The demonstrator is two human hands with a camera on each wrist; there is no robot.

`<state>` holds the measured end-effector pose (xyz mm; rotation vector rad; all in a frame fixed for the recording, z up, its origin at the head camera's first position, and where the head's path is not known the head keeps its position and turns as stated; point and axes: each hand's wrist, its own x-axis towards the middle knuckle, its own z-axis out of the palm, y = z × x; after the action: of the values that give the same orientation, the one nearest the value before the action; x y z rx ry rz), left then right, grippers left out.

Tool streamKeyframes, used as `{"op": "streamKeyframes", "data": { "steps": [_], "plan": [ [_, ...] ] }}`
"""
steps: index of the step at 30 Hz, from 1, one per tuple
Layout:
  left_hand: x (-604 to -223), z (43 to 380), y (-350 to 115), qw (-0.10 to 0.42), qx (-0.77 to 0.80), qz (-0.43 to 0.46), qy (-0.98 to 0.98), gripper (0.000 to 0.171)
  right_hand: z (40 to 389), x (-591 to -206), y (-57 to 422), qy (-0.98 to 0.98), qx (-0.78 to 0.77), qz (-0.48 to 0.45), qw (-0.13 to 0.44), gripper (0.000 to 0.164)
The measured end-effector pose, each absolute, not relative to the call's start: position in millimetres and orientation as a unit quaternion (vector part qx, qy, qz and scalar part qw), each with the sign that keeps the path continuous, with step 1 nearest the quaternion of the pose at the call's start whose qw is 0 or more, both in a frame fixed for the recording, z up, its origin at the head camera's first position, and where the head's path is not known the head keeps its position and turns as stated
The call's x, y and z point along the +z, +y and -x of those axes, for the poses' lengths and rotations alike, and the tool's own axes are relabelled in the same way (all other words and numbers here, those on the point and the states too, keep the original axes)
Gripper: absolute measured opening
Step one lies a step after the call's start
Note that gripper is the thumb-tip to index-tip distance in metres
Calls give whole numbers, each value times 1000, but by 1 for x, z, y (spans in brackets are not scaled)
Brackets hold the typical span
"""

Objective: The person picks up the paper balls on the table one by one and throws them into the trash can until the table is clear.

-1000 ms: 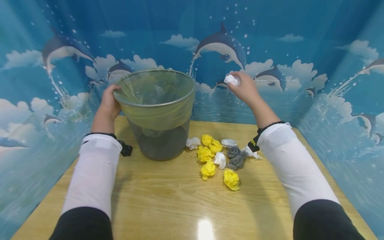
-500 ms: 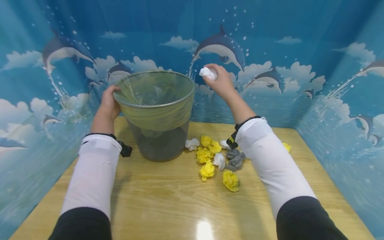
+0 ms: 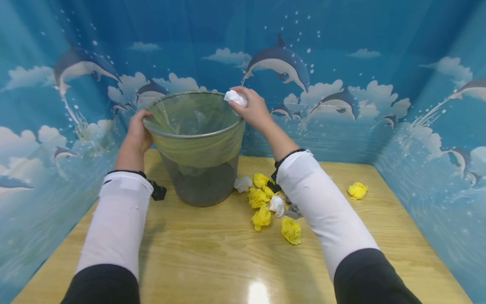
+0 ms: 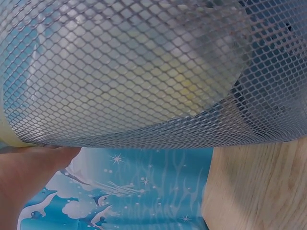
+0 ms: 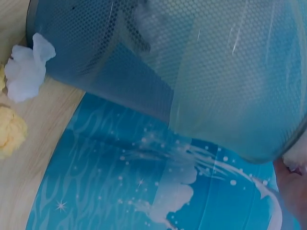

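Observation:
A mesh wastebasket stands upright on the table, lined with a translucent yellow bag folded over its rim. My left hand grips the rim at its left side; in the left wrist view part of this hand shows beside the mesh, and the fingers inside the rim are hidden. A crumpled white paper ball is pinched in my right hand, at the right side of the rim. In the right wrist view, only an edge of the right hand shows.
Right of the wastebasket lie several crumpled yellow paper balls, white ones and a grey one, partly behind the right forearm. Another yellow ball lies farther right on the wooden table. A dolphin-print curtain surrounds the table.
My right hand has moved left with the white paper ball, from over the table's right half to the wastebasket rim. The lone yellow ball at right came into view. The left hand stayed.

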<state>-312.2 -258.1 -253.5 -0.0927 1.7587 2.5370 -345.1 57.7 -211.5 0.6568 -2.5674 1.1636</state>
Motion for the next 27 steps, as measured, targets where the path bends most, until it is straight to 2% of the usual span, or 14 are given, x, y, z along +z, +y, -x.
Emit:
{"op": "streamKeyframes", "data": {
  "steps": [17,27],
  "plan": [
    [-253,312,-258,27,816,35,577,73,337,-214,40,-893,362,-258,74,51],
    [-254,313,-258,30,816,32,576,71,340,-215,49,-893,345,-282,69,67]
  ]
}}
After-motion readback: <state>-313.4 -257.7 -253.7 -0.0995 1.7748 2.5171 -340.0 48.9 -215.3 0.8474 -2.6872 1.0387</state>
